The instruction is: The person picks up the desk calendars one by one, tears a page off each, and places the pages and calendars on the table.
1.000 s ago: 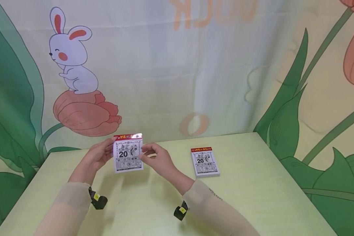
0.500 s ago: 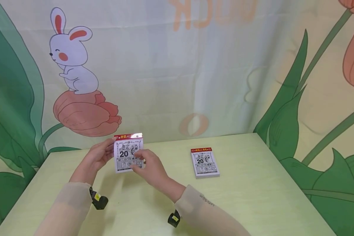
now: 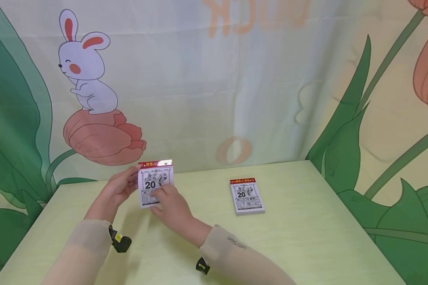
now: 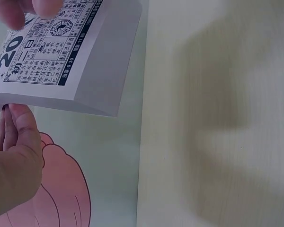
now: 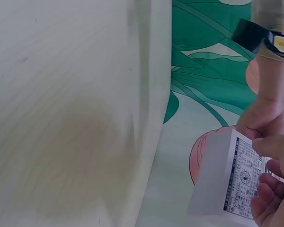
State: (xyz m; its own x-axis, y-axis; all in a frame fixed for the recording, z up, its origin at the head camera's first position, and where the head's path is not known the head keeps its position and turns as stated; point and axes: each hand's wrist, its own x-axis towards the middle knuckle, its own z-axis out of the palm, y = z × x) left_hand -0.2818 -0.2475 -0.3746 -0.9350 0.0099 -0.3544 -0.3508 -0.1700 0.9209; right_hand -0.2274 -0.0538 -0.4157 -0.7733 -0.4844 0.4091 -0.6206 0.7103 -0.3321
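A thick tear-off calendar (image 3: 146,177) with a red top strip and a large 20 on its page is held up above the table. My left hand (image 3: 117,190) grips it by the left edge, the fingers partly behind it. In front of the lower page is my right hand (image 3: 174,210), thumb and fingers apart and loosely bent. In the right wrist view the right fingers (image 5: 270,189) lie close over the printed page; whether they touch it I cannot tell. The calendar's white bottom side (image 4: 104,61) shows its thickness in the left wrist view.
A second calendar (image 3: 247,196) of the same look lies flat on the pale green table (image 3: 306,237), right of my hands. Behind the table hangs a printed backdrop (image 3: 185,79) with a rabbit and flowers. Both wrists carry small black cameras.
My right hand has moved left and slightly down, from the calendar's right edge to in front of its lower page. The left hand and the calendar have stayed nearly still.
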